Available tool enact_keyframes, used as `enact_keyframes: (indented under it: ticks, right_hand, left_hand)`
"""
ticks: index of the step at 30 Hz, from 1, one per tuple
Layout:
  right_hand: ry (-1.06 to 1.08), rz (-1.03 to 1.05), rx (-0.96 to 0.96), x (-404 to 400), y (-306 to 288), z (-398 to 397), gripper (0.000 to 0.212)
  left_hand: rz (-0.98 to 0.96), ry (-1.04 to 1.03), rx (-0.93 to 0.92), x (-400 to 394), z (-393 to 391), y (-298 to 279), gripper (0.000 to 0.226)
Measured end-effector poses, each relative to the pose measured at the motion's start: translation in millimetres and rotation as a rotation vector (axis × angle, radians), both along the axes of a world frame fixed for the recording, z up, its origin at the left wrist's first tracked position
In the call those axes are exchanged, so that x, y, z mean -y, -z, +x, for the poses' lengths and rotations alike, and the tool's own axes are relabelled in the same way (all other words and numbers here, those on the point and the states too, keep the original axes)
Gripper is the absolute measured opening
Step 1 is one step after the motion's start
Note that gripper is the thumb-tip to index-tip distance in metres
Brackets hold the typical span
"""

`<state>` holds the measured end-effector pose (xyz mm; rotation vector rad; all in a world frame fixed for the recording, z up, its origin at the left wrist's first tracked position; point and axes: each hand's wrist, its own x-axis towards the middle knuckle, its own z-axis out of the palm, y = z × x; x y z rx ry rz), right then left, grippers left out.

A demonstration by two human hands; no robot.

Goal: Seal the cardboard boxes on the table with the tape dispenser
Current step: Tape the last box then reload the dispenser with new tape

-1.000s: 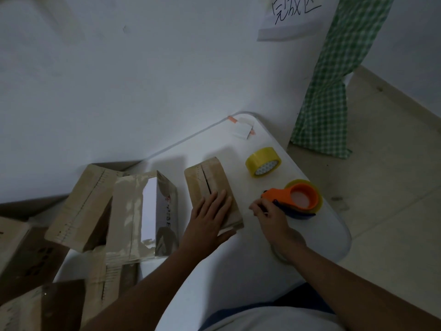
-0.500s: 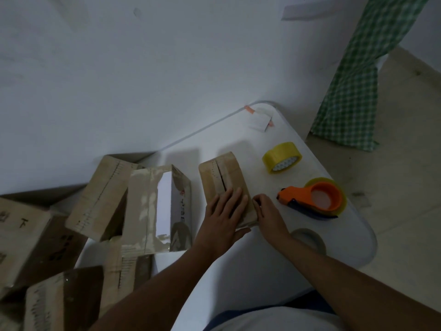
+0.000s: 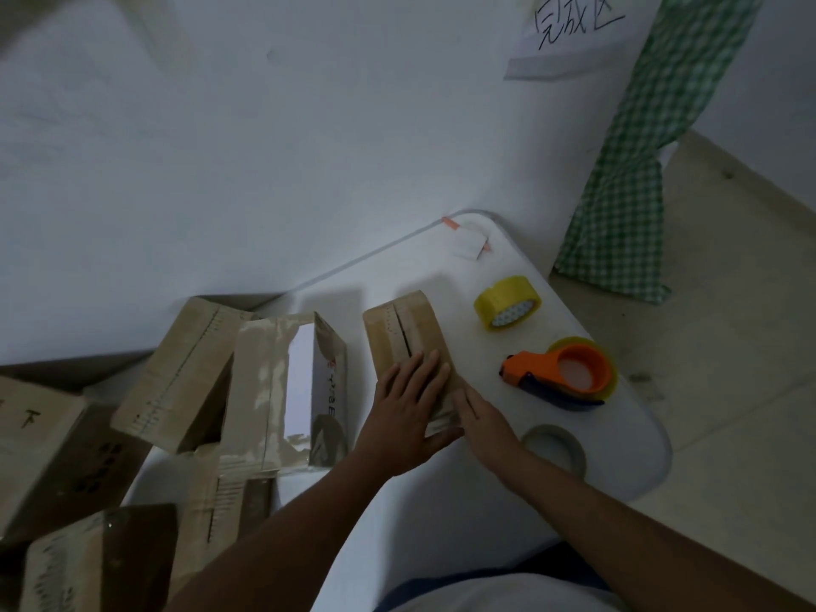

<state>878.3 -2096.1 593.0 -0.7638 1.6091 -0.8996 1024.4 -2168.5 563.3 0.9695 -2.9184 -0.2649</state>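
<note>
On the white table (image 3: pixel 441 501), the small cardboard box (image 3: pixel 408 335) lies flat with its seam untaped. The left hand (image 3: pixel 408 410) presses its near end with fingers straight; the right hand (image 3: pixel 483 419), fingers straight, touches its near right edge. The orange tape dispenser (image 3: pixel 561 375) rests just right of the box, ungripped.

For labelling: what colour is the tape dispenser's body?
Orange, on the tape dispenser; head view.
</note>
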Motion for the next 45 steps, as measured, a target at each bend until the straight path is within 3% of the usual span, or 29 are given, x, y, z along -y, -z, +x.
enact_keyframes:
  ticks: [2,4,7,10,13,16,19,21,25,28,37,45]
  right_hand:
    - [-0.016,0.014,-0.002,1,-5,-4,0.041]
    - [-0.038,0.014,-0.022,0,-8,-4,0.041]
    - [-0.056,0.028,-0.133,-2,-5,-2,0.045]
    - [-0.064,0.066,-0.256,-2,-2,-2,0.053]
    - [-0.065,-0.087,-0.519,-3,-5,-2,0.058]
    - [-0.347,-0.332,-0.932,-3,-2,3,0.061]
    - [-0.63,-0.369,-1.1,5,-1,11,0.077]
    - [-0.716,-0.344,-1.181,11,2,15,0.08]
    - [-0.763,-0.311,-1.262,9,13,13,0.068]
    - [-0.782,-0.334,-1.316,7,17,10,0.062]
    - [-0.846,-0.306,-1.271,11,17,9,0.065]
    - [-0.887,-0.291,-1.262,14,15,8,0.08]
  left_hand:
    - [0.123,-0.01,-0.085,5,-3,-12,0.075]
    - [0.308,-0.124,-0.283,8,-1,-28,0.061]
    - [0.484,-0.625,-0.739,-7,12,-46,0.046]
    - [0.758,-0.97,-0.849,-45,21,-57,0.035]
    - [1.106,-1.232,-0.935,-68,27,-59,0.05]
    - [1.462,-1.566,-1.212,-71,33,-40,0.063]
    - [1.603,-1.569,-1.327,-71,39,-25,0.071]
    - [1.596,-1.487,-1.39,-72,40,-24,0.064]
    - [1.433,-1.449,-1.451,-72,41,-26,0.021]
    - [1.328,-1.467,-1.471,-72,40,-24,0.004]
    - [1.144,-1.426,-1.242,-52,29,-11,0.008]
    - [1.221,-1.297,-0.987,-33,19,-6,0.011]
